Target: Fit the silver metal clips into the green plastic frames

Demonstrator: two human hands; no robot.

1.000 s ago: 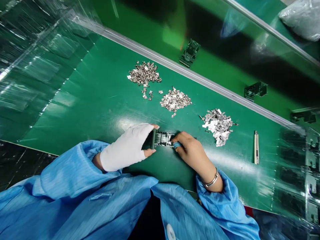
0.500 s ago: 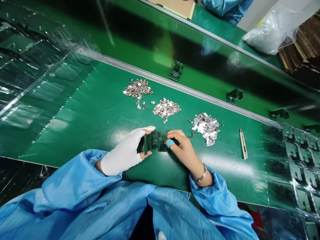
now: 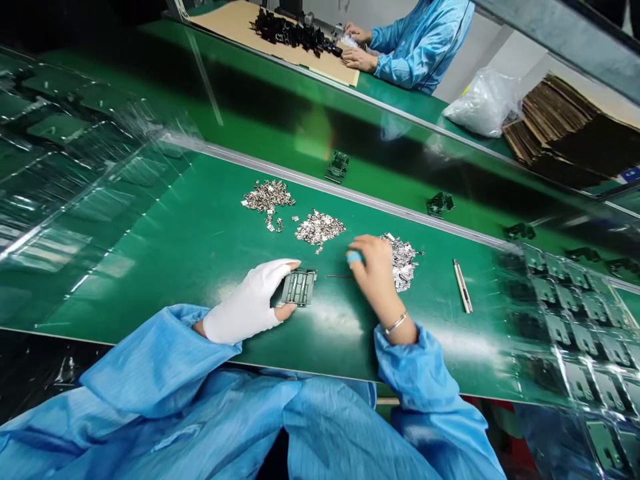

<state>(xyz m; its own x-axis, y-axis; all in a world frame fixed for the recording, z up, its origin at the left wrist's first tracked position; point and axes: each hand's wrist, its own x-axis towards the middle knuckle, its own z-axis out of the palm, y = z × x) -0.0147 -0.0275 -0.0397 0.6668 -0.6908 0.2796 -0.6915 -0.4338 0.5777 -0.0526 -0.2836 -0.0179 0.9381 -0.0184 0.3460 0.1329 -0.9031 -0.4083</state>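
Observation:
My left hand (image 3: 250,297), in a white glove with bare thumb and fingertips, is closed on a green plastic housing (image 3: 299,288) with slots across its face. It grips the housing by its left side, just above the table. My right hand (image 3: 373,270) hovers beside the housing, fingers loosely bent and apart, a blue wrap on one digit; nothing shows in it. Partly behind this hand is a heap of flat silvery metal pieces (image 3: 404,267). A thin rod (image 3: 338,275) lies by the hand, its right end hidden. Farther off is a heap of small metal parts (image 3: 320,228).
Another heap of small metal parts (image 3: 269,197) lies farther left. A box cutter (image 3: 463,287) rests to the right. Trays of green housings (image 3: 580,313) stand at the right. Beyond the metal rail (image 3: 280,173), a co-worker's hands (image 3: 360,57) are near black parts (image 3: 290,33).
My right hand has left the housing and moved to the right and slightly up. The housing has been turned in my left hand to show its slotted face. The head view has tilted upward.

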